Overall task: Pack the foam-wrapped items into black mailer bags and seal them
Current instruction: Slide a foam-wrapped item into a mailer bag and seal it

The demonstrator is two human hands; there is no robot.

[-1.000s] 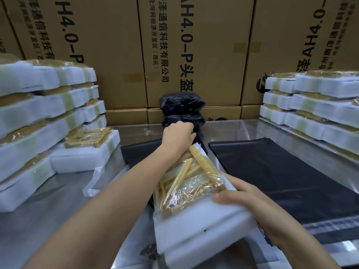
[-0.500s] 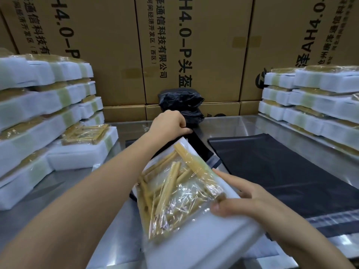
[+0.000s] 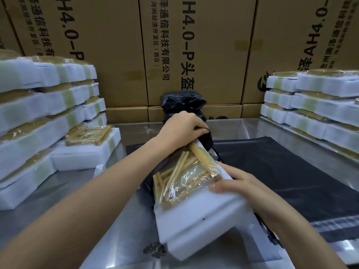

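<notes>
Foam-wrapped item: right hand grips its right edge; left hand pinches black mailer bag at its far end.

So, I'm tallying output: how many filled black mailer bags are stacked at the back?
2, stacked against the cartons: the top filled bag in plain view, the lower filled bag mostly behind the left hand. Others may be hidden.

A steel table is seen. Flat black bags are spread at its middle; foam stacks are piled left and right of them.
</notes>
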